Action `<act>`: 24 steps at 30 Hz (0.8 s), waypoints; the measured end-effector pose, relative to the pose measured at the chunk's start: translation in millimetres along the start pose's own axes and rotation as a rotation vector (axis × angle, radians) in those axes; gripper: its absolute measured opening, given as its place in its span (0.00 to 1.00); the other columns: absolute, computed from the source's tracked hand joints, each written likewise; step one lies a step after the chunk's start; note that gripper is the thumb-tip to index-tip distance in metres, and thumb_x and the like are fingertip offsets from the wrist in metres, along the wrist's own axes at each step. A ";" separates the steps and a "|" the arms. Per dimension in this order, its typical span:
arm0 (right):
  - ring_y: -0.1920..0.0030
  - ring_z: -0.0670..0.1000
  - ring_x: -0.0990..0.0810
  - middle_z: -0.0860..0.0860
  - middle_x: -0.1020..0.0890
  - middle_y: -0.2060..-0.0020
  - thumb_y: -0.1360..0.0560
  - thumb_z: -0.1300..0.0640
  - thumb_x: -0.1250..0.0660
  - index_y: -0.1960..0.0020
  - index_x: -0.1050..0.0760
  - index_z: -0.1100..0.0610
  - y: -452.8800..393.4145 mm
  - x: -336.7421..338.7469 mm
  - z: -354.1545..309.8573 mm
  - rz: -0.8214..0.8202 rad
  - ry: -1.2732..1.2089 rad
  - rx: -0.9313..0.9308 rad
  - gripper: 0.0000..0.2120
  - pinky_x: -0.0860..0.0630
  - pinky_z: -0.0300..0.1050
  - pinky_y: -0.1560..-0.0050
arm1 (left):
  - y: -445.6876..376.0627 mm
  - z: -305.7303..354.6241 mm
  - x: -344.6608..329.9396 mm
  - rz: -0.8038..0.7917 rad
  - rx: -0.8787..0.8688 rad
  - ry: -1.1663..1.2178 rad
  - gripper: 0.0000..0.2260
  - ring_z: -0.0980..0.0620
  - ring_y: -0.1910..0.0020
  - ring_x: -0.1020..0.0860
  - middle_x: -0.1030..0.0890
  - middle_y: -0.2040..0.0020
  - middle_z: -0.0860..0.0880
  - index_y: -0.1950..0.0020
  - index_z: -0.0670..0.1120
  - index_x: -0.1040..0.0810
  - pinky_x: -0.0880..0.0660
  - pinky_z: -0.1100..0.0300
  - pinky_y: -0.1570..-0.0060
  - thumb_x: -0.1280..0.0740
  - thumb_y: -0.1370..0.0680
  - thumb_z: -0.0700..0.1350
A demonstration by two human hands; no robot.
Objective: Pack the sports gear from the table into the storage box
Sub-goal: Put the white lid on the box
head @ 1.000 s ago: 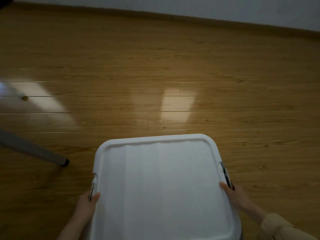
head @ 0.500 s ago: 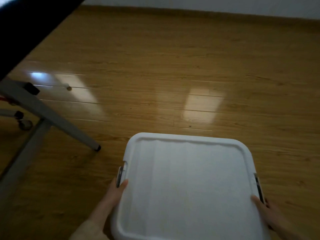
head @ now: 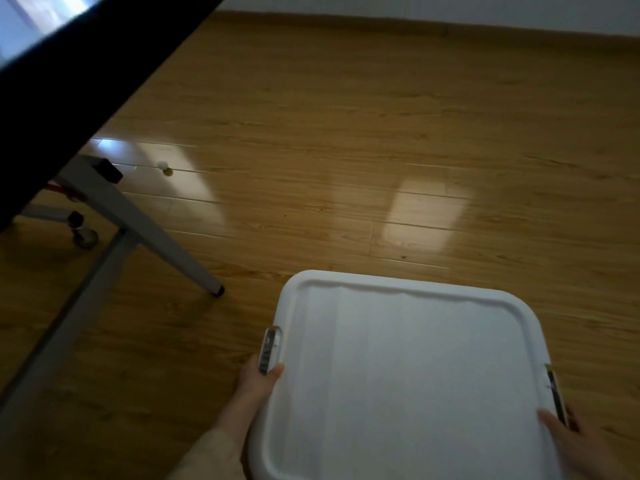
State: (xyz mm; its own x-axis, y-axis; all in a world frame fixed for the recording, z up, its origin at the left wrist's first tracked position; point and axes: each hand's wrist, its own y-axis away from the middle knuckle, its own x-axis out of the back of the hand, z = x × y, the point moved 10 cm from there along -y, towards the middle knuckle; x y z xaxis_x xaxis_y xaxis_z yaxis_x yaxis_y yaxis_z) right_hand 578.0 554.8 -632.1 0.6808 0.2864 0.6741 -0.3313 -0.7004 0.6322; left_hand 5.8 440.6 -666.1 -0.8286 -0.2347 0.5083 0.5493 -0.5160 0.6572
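A white storage box [head: 408,382] with its lid on fills the lower right of the head view, above a wooden floor. My left hand [head: 256,382] grips its left side at the latch [head: 270,348], thumb over the lid's rim. My right hand [head: 568,441] grips the right side beside the other latch [head: 556,393], thumb on the lid. The box's contents are hidden by the lid. No sports gear shows on the dark table [head: 69,71] at the upper left; only its edge and underside are visible.
Grey table legs [head: 149,233] slant down to the floor left of the box, with a caster wheel [head: 85,237] behind them. A small white ball [head: 162,164] lies on the floor farther back. A skirting board and wall run along the top.
The view has swung left: the table and its legs have come into sight and the box has shifted to the lower right. Both hands keep their hold on the box's sides.
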 end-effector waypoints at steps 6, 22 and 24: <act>0.32 0.65 0.30 0.64 0.28 0.32 0.23 0.60 0.32 0.29 0.31 0.63 3.8 1.5 -12.2 -0.048 -0.011 0.004 0.24 0.37 0.57 0.29 | -1.3 6.4 -4.3 0.011 -0.069 -0.102 0.16 0.39 0.43 0.23 0.20 0.43 0.37 0.37 0.39 0.23 0.26 0.51 0.43 0.31 0.23 0.43; 0.36 0.71 0.27 0.73 0.25 0.39 0.26 0.50 0.30 0.45 0.23 0.76 -22.9 -2.0 20.9 0.204 0.294 0.099 0.27 0.49 0.50 0.23 | 33.5 28.4 -7.0 0.229 -0.144 -0.573 0.24 0.47 0.36 0.30 0.31 0.33 0.47 0.21 0.49 0.49 0.32 0.55 0.41 0.49 0.17 0.51; 0.41 0.73 0.24 0.75 0.23 0.46 0.27 0.67 0.29 0.51 0.21 0.73 -0.4 3.2 -5.8 0.200 0.311 0.161 0.09 0.48 0.40 0.28 | 35.8 31.3 -8.0 0.215 -0.147 -0.587 0.24 0.47 0.36 0.30 0.30 0.33 0.47 0.21 0.50 0.50 0.31 0.55 0.41 0.49 0.17 0.51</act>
State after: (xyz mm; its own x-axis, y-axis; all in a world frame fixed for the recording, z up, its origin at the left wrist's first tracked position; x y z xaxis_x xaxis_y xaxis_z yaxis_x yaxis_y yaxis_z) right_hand 576.4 559.7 -628.0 0.3752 0.3009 0.8767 -0.3136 -0.8489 0.4255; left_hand 35.5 449.8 -629.2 -0.4819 0.1228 0.8676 0.6413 -0.6253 0.4448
